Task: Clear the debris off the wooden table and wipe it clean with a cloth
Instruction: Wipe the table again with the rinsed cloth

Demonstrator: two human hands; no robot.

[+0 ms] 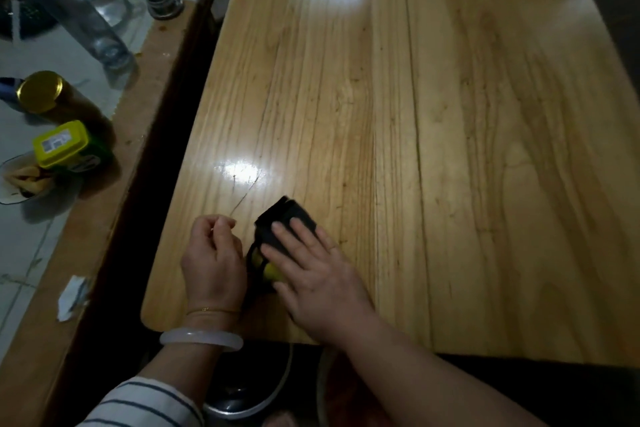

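Black folded cloth (277, 212) lies low-centre in the frame on the wooden table (450, 149), pressed under the flat, spread right hand (313, 274); left hand (213, 255) beside it has curled fingers; any contents cannot be told.

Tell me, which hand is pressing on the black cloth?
The right hand. It lies flat, fingers straight, on top of the black cloth. The left hand, the one with the white bangle, is curled up beside the cloth instead.
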